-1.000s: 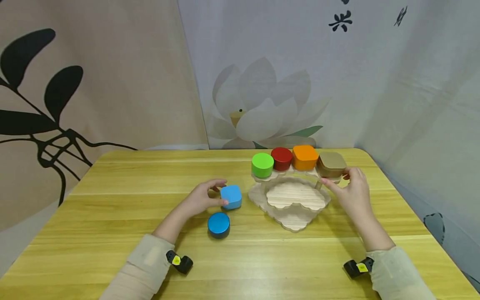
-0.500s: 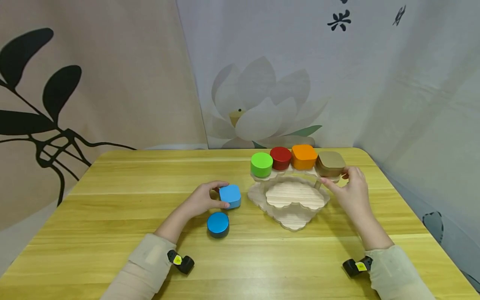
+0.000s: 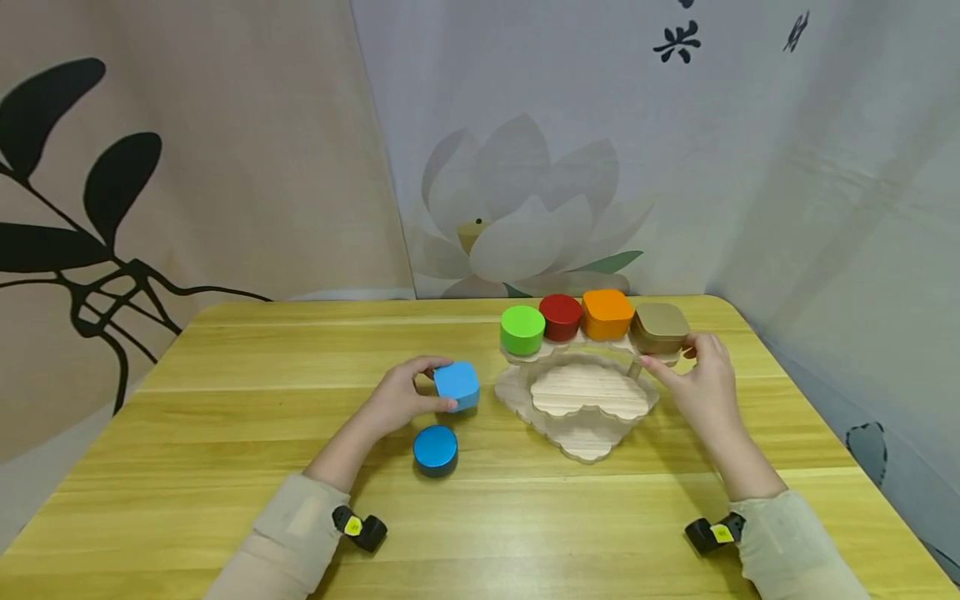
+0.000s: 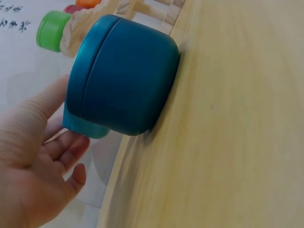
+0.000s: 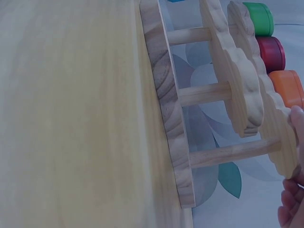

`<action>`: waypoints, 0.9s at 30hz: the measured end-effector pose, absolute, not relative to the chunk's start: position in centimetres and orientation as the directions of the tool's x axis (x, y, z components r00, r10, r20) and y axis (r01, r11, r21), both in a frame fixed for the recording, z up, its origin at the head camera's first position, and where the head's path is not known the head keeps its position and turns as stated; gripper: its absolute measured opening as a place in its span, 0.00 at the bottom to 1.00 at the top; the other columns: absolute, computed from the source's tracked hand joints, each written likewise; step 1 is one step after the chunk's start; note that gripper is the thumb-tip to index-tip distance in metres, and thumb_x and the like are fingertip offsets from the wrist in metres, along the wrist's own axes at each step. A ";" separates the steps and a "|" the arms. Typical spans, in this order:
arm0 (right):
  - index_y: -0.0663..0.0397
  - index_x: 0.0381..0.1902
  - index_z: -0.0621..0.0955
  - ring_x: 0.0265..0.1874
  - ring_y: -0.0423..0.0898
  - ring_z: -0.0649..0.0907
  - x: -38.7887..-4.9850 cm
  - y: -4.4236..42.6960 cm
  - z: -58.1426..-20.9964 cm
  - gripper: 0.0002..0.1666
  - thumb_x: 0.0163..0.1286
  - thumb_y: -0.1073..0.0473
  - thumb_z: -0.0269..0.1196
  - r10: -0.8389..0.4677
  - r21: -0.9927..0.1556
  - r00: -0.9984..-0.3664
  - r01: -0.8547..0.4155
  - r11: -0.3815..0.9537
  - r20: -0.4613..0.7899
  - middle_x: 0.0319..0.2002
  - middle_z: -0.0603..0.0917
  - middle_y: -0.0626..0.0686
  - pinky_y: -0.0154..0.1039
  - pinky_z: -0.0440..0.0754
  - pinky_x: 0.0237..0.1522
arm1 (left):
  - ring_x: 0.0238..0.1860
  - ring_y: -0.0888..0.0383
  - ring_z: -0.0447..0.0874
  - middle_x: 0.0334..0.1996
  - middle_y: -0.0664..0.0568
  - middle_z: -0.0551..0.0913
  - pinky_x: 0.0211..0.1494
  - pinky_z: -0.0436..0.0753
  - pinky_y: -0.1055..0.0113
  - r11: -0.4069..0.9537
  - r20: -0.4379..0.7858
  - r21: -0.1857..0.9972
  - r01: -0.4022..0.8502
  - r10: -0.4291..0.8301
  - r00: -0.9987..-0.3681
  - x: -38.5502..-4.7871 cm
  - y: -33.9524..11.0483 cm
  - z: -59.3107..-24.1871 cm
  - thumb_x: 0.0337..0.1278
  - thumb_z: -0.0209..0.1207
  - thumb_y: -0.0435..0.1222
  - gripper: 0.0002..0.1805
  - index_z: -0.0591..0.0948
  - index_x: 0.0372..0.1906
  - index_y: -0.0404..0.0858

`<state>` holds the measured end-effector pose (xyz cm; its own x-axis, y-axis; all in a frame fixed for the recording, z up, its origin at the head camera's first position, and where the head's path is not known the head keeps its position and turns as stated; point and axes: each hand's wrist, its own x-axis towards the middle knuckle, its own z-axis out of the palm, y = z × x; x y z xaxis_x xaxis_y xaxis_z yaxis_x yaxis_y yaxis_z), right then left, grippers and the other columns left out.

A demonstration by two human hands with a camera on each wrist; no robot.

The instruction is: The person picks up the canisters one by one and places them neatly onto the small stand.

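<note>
My left hand (image 3: 397,398) pinches a light blue square tin (image 3: 457,383) between thumb and fingers, tilted a little. Closer to me stands a round dark blue tin (image 3: 435,450), which largely blocks the square one (image 4: 88,128) in the left wrist view. A tiered wooden stand (image 3: 588,392) with scalloped edges is to the right. My right hand (image 3: 705,379) grips the right end of its top shelf. On that shelf sit a green tin (image 3: 522,331), a red tin (image 3: 561,317), an orange tin (image 3: 607,315) and a tan tin (image 3: 660,328) beside my fingers.
Everything is on a wooden table (image 3: 525,533). Its far edge lies just behind the stand, with a printed curtain (image 3: 300,167) beyond. Wooden pegs (image 5: 206,94) join the stand's base to its shelves.
The light blue tin has risen slightly and tipped in my left hand, with the hand shifting a little. My right hand keeps its place on the stand.
</note>
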<state>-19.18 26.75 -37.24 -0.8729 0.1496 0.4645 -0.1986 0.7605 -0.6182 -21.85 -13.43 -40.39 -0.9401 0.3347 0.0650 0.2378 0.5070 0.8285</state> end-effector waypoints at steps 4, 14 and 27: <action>0.70 0.42 0.72 0.36 0.55 0.66 -19.2 26.7 -37.1 0.30 0.56 0.52 0.73 0.148 -0.619 -0.872 -0.202 0.759 0.466 0.36 0.69 0.61 0.45 0.60 0.35 | 0.42 0.47 0.71 0.44 0.49 0.77 0.36 0.71 0.60 0.494 0.092 0.832 0.251 0.324 -0.942 -21.6 -13.5 -40.0 0.44 0.74 0.44 0.36 0.76 0.62 0.41; 0.70 0.41 0.72 0.36 0.55 0.66 -19.2 26.7 -37.2 0.29 0.56 0.53 0.73 0.147 -0.615 -0.868 -0.207 0.761 0.474 0.35 0.69 0.60 0.45 0.60 0.36 | 0.45 0.52 0.70 0.44 0.51 0.78 0.42 0.68 0.57 0.495 0.136 0.822 0.282 0.309 -0.941 -20.5 -13.5 -38.5 0.43 0.74 0.45 0.35 0.77 0.60 0.41; 0.70 0.41 0.73 0.36 0.55 0.67 -19.4 26.9 -37.4 0.29 0.56 0.53 0.73 0.146 -0.612 -0.866 -0.210 0.762 0.479 0.34 0.70 0.60 0.45 0.60 0.36 | 0.44 0.50 0.70 0.40 0.52 0.77 0.42 0.68 0.57 0.469 0.172 0.824 0.319 0.328 -0.929 -18.8 -12.0 -36.5 0.41 0.75 0.43 0.34 0.78 0.58 0.41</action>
